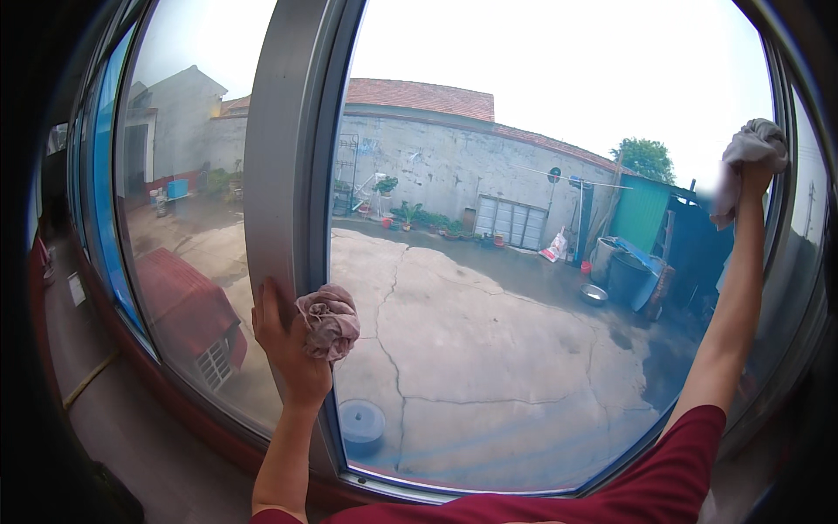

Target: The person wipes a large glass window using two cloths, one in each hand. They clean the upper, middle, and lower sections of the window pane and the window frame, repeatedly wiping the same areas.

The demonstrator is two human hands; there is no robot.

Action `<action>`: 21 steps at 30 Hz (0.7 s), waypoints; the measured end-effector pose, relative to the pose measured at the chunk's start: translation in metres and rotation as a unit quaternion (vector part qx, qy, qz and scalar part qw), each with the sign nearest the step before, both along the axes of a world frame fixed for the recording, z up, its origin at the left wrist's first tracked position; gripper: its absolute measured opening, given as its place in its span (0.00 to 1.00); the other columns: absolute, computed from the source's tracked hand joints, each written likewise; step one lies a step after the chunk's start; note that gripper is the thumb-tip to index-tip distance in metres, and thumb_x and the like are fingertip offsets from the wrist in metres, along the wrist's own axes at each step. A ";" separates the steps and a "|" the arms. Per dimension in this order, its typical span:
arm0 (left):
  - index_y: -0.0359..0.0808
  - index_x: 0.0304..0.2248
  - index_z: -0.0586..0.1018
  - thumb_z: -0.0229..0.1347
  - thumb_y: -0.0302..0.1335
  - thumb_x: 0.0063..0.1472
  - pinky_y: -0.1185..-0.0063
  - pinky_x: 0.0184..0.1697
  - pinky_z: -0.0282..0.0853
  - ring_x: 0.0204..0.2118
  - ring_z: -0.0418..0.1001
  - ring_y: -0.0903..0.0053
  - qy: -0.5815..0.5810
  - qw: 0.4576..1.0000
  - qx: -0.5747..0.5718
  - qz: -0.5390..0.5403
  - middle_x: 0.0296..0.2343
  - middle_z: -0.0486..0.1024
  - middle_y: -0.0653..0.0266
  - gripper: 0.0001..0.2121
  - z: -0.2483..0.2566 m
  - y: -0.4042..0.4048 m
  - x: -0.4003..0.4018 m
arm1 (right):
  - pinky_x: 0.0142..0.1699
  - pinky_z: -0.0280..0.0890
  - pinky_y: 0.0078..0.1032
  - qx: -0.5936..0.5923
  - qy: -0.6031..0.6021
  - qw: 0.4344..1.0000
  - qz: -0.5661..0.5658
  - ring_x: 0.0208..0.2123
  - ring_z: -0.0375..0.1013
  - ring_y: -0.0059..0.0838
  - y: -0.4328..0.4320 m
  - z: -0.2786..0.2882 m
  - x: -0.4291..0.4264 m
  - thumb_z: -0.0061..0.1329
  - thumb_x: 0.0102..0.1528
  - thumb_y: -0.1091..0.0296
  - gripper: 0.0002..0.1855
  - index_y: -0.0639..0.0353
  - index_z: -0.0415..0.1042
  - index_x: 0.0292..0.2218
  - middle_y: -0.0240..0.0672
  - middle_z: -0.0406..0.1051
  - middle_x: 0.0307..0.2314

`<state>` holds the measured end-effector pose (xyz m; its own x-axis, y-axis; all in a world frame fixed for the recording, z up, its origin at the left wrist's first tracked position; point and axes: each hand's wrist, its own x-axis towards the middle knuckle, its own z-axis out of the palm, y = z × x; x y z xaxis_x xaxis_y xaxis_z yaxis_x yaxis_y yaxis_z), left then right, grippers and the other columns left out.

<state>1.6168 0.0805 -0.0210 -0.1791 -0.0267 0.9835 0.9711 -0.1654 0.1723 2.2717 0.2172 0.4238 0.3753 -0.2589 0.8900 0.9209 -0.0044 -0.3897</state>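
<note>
A wide window pane (497, 367) in a grey metal frame (281, 164) stands before me. My left hand (294, 347) rests with its fingers on the frame's upright and holds a crumpled pinkish-grey cloth (328, 322) between thumb and fingers, near the pane's left edge. My right arm reaches up to the pane's upper right side. There my right hand (756, 177) holds a bunched grey cloth (753, 147) by the right-hand frame; part of the cloth hangs down, and the fingers are mostly hidden by it.
Another glass pane (190, 262) is left of the upright, with blue-edged panes beyond. A dark red sill (216, 419) runs below. Through the glass show a concrete yard, potted plants (409, 213), a metal basin (593, 294) and a small red-roofed structure (186, 288).
</note>
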 end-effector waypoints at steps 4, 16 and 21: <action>0.38 0.59 0.68 0.46 0.38 0.73 0.56 0.66 0.48 0.66 0.53 0.47 0.022 0.999 -0.034 0.021 0.65 0.53 0.44 0.21 -0.002 -0.001 0.002 | 0.47 0.70 0.45 0.054 -0.155 0.984 0.066 0.41 0.78 0.54 0.005 0.078 -0.080 0.50 0.60 0.55 0.21 0.60 0.71 0.48 0.48 0.77 0.38; 0.40 0.57 0.68 0.47 0.40 0.72 0.55 0.65 0.53 0.66 0.56 0.46 0.020 0.991 -0.042 0.128 0.65 0.56 0.46 0.20 -0.008 0.007 0.001 | 0.59 0.66 0.37 0.078 -0.697 0.710 0.071 0.59 0.66 0.41 -0.071 -0.040 -0.411 0.49 0.56 0.63 0.22 0.53 0.72 0.52 0.42 0.67 0.55; 0.39 0.55 0.70 0.43 0.40 0.74 0.58 0.64 0.55 0.65 0.57 0.47 0.016 0.996 -0.009 0.087 0.64 0.57 0.46 0.18 -0.002 0.009 0.003 | 0.57 0.68 0.34 -0.003 -0.487 0.864 0.130 0.54 0.71 0.41 -0.075 -0.031 -0.233 0.52 0.57 0.61 0.23 0.57 0.72 0.53 0.43 0.70 0.52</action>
